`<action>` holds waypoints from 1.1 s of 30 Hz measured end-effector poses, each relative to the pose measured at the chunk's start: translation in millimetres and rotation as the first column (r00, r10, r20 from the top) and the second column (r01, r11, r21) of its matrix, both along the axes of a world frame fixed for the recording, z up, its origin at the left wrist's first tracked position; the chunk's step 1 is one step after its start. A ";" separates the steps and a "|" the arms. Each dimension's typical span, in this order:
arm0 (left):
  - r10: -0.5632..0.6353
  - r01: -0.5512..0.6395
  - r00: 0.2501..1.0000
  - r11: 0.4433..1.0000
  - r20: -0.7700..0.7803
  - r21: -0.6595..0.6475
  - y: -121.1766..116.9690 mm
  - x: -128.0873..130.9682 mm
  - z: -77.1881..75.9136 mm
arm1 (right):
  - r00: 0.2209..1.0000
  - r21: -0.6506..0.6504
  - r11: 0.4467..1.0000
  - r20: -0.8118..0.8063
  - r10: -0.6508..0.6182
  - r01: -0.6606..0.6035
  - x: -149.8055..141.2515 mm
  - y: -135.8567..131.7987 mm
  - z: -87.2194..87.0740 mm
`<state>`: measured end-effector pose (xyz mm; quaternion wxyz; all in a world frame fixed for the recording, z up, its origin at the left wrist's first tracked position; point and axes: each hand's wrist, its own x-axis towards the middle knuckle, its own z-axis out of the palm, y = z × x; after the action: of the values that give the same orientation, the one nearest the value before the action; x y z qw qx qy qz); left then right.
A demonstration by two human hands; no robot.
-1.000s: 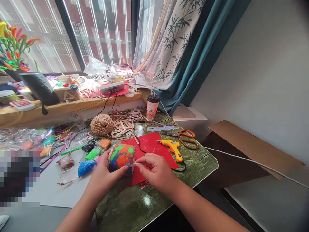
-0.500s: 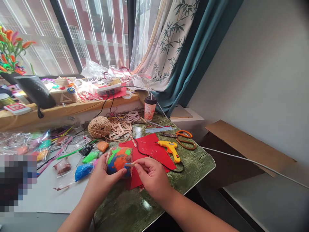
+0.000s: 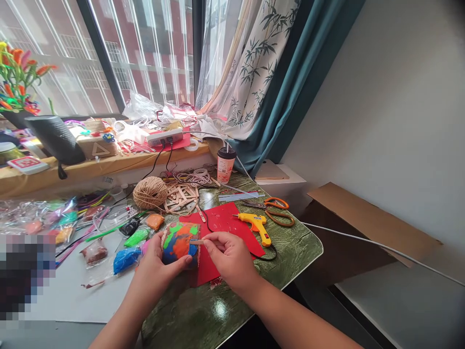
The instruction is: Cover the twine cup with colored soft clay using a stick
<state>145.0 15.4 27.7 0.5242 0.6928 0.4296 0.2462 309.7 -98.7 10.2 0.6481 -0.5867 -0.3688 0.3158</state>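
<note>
My left hand (image 3: pixel 160 261) is closed around a round container (image 3: pixel 180 242), tilted on its side and coated with green, orange and blue clay patches. Between the thumb and fingers of my right hand (image 3: pixel 227 257) is a small flat wooden stick (image 3: pixel 198 242). Its tip touches the container near the right rim, by a blue patch. Beneath both lies a red sheet (image 3: pixel 214 218). To the left are bags of blue clay (image 3: pixel 125 261), green clay (image 3: pixel 137 237), orange clay (image 3: pixel 155 221) and brown clay (image 3: pixel 93 252).
A yellow glue gun (image 3: pixel 256 225) rests on the red sheet, its black cord trailing. Orange-handled scissors (image 3: pixel 278 211), a lidded cup (image 3: pixel 225 166) and a ball of twine (image 3: pixel 149 192) stand farther back. A power strip (image 3: pixel 165 136) sits on the cluttered windowsill.
The stick has moved slightly up and right along the container, and its angle has shifted a little. Blue clay by the rim shows more now. My left hand keeps its hold.
</note>
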 end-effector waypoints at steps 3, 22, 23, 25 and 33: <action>0.016 -0.016 0.999 1.000 -0.043 0.007 -2.1 0.6 3.9 | 1.000 -0.021 1.000 -0.027 0.009 -0.010 0.5 0.7 5.7; -0.004 0.018 0.994 0.991 0.108 -0.133 5.1 -1.7 -9.1 | 0.986 -0.103 0.982 -0.063 0.155 -0.160 -5.8 -6.7 -2.4; -0.005 0.020 0.994 0.990 0.108 -0.142 5.2 -1.9 -8.5 | 0.986 -0.107 0.981 -0.061 0.158 -0.164 -5.2 -6.7 -2.3; -0.013 0.026 0.995 0.989 0.096 -0.144 5.3 -2.7 -7.5 | 0.985 -0.092 0.982 -0.058 0.160 -0.165 -4.3 -6.3 -2.7; -0.066 0.071 0.996 0.993 0.055 -0.092 4.9 -3.4 -2.6 | 0.991 -0.036 0.991 -0.040 0.131 -0.132 -3.4 -2.2 -7.0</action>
<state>141.7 20.3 25.1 0.5752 0.6752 0.4031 0.2255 306.3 -101.0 3.2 0.6214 -0.5674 -0.3884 0.3756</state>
